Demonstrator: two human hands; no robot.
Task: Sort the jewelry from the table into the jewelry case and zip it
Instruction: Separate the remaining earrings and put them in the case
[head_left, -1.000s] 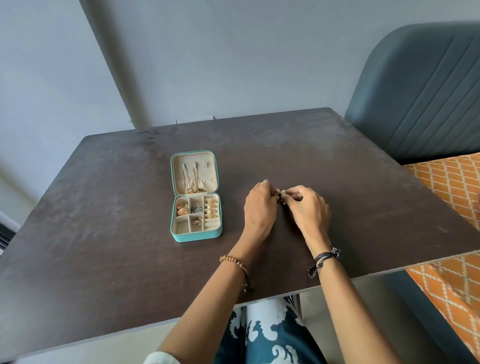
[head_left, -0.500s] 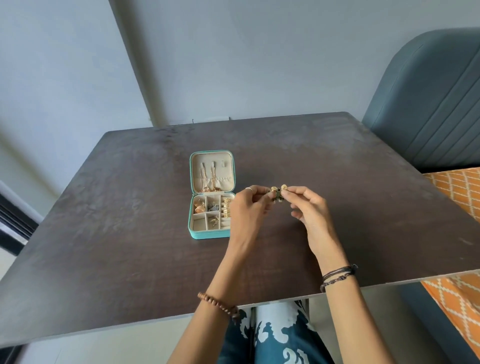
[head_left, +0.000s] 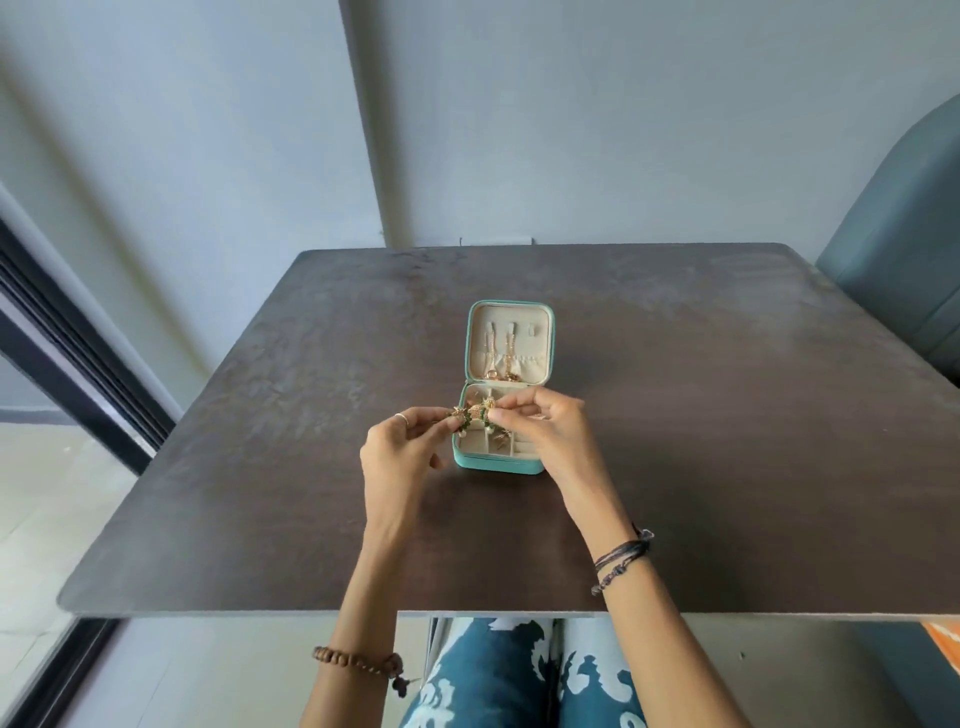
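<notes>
While my left hand (head_left: 397, 447) and right hand (head_left: 537, 426) pinch the small gold-and-green beaded earrings (head_left: 474, 415) over the open teal zip jewelry case (head_left: 501, 462), they seem light and fragile, best held by their metal tops.

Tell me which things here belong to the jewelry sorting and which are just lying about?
Part of the job:
- teal jewelry case, lid open
- gold and green earrings, pinched between left hand and right hand above the case
- chains hanging in the lid

Just there:
- dark table
- grey chair
- bracelets on the wrists
</notes>
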